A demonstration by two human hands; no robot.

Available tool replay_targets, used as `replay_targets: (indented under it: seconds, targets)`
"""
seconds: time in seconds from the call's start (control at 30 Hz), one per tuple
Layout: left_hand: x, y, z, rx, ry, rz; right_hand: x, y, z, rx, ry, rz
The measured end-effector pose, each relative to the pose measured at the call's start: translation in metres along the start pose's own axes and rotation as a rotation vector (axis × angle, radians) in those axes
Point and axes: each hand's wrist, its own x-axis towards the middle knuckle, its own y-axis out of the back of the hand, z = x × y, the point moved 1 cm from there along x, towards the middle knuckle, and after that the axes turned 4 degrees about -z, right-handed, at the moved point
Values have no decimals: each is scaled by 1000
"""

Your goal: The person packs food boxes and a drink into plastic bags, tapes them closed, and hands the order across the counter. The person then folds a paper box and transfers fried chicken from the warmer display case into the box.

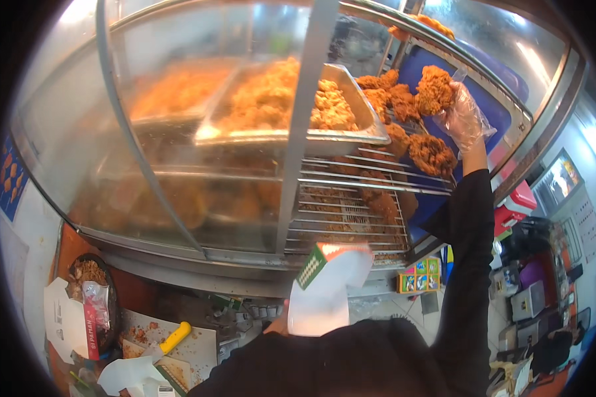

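Note:
My right hand (464,119), in a clear plastic glove, grips a piece of fried chicken (434,90) inside the glass display warmer. Below it, another fried chicken piece (431,155) rests on the upper wire rack (357,173), with several more pieces beside and behind. Close to my body, my left hand (277,322) holds an open paper food box (323,302), white inside with a green patterned side. The box hides most of that hand. A metal tray (365,106) heaped with fried pieces stands left of my right hand, partly behind fogged glass.
A metal post (305,124) divides the front of the warmer. A yellow-handled knife (175,338) lies on a crumb-strewn board (198,342) at lower left, near paper boxes (64,317) and a dark bowl (110,297) of food. Another person (551,350) is at far right.

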Motion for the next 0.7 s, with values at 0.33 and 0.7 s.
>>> replay_targets:
  seconds: [0.33,0.7]
  targets:
    - [54,-60,-22,61,-83,-195,-205,-104,18,-557,12,-459]
    - [25,-53,-43,165,-341,-124,-253,-120,117,-797,509,-1060]
